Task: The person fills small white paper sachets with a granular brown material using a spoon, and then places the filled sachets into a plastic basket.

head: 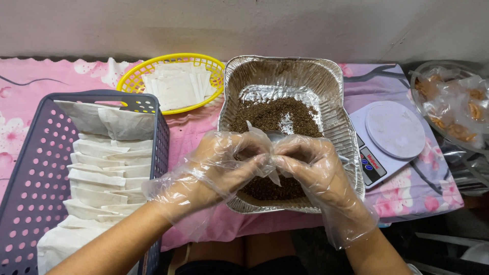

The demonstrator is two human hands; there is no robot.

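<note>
I see a small white sachet [271,162] pinched between the fingertips of my gloved left hand [224,163] and right hand [310,165], held above a foil tray [333,81] of brown granules [275,114] just beyond them.

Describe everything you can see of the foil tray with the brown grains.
The rectangular silver foil tray has crinkled, sloping walls and a rolled rim. It sits level on the pink flowered tablecloth, between a yellow plastic basket and a white kitchen scale. Fine brown grains cover much of its floor, with bare foil showing at the back. The gloved left hand and right hand hover over its near side.
</note>
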